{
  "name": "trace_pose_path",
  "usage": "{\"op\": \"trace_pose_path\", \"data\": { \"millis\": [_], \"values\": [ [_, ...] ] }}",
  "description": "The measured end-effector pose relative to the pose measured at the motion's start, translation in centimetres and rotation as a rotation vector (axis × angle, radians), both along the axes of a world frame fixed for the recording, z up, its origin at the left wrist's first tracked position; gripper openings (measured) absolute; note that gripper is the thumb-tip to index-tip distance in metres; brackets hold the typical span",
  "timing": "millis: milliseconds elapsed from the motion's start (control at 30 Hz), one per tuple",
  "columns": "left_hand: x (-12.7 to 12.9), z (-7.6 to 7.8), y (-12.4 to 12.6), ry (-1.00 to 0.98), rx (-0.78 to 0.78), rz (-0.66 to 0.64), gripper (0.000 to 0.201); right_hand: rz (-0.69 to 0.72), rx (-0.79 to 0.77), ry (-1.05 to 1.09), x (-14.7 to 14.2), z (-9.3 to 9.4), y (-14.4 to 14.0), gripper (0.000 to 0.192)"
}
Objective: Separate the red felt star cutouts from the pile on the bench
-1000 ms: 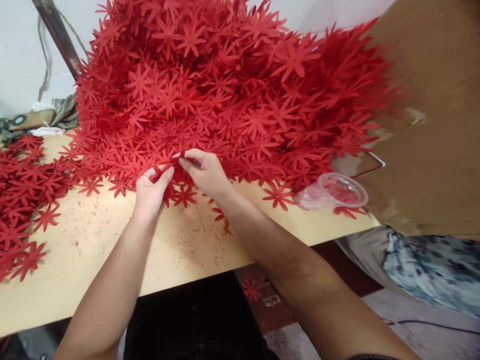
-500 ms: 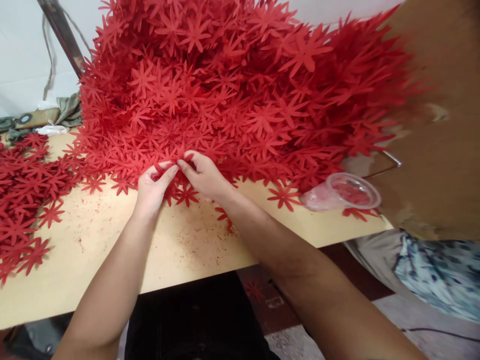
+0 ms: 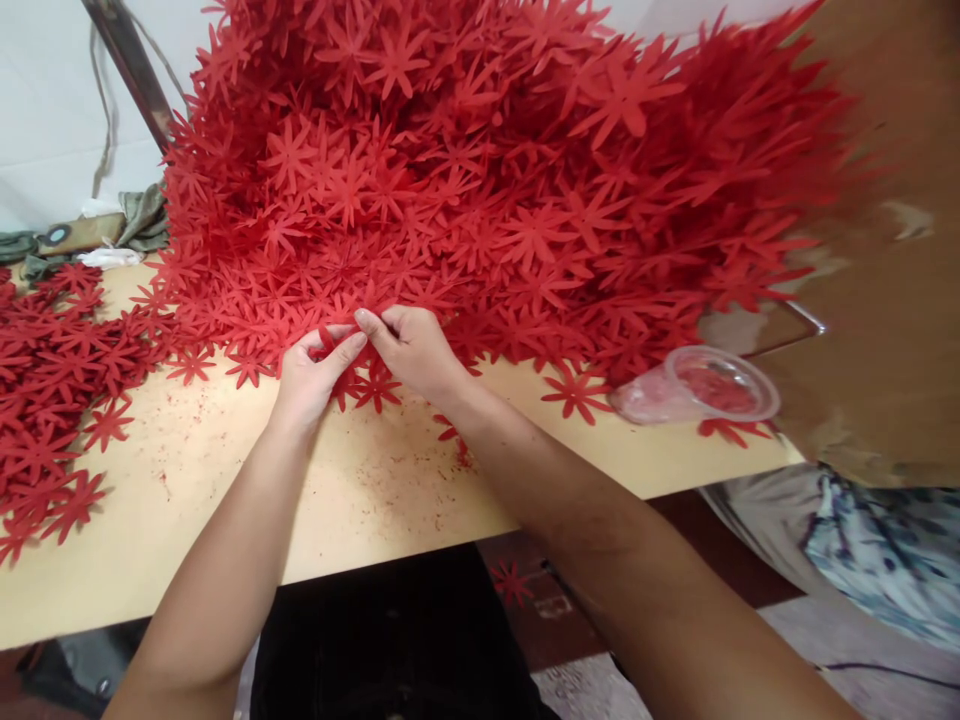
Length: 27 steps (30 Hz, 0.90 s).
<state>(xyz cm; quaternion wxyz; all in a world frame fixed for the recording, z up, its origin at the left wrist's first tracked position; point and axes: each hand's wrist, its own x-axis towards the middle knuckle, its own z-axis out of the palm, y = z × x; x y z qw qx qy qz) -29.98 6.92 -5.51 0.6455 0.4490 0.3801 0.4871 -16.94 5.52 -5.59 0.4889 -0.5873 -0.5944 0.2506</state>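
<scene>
Just in front of a tall heap of red flower-shaped cutouts [image 3: 420,190], my two hands meet over the near edge of the pile. My left hand [image 3: 311,365] pinches a red flower cutout [image 3: 325,338], whose petals poke out between thumb and fingers. My right hand [image 3: 409,345] is closed at the fingertips against the same cutout, its thumb beside the left thumb. Most of the held piece is hidden by the fingers. Loose cutouts lie on the table below the hands, among them one flower [image 3: 376,388] right under the right hand.
A smaller pile of red cutouts [image 3: 45,390] spreads at the left. A clear plastic cup [image 3: 724,385] with red bits lies tipped at the right, beside a brown cardboard panel [image 3: 885,330]. Red crumbs dot the pale tabletop [image 3: 360,500]. Cloths [image 3: 142,220] sit at the back left.
My right thumb has shifted slightly up and my right fingers have curled in more. Both hands stay together at the cutout. The whole view has moved a little.
</scene>
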Motion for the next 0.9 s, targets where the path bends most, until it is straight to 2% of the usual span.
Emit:
{"op": "trace_pose_path", "data": {
  "millis": [133,200,400,533,633,767,833,900],
  "values": [
    [-0.1,-0.4,0.5,0.003,-0.013,0.137,0.035,0.155,0.028,0.054,-0.2,-0.4,0.1,0.011],
    [-0.2,-0.7,0.7,0.019,-0.008,0.184,0.032,0.151,0.038,0.067,-0.3,-0.4,0.2,0.007],
    [0.1,-0.8,0.5,0.067,0.075,0.207,0.024,0.123,-0.066,0.130,-0.4,0.2,0.3,0.037],
    [-0.1,-0.5,0.8,0.036,0.054,0.272,0.027,0.108,-0.004,0.142,0.3,0.3,0.7,0.027],
    [-0.6,-0.2,1.3,-0.021,0.028,0.321,0.030,0.015,0.031,0.165,1.3,0.0,1.1,0.022],
    [-1.0,0.0,1.6,-0.044,0.040,0.348,0.031,-0.096,-0.043,0.170,2.1,0.1,1.1,0.039],
    [-1.1,-0.1,1.7,-0.016,0.059,0.330,0.030,-0.115,-0.058,0.129,2.1,0.3,1.0,0.049],
    [-1.3,-0.4,1.8,0.026,0.099,0.298,0.030,-0.132,-0.051,0.109,1.9,0.4,0.9,0.050]
  ]
}}
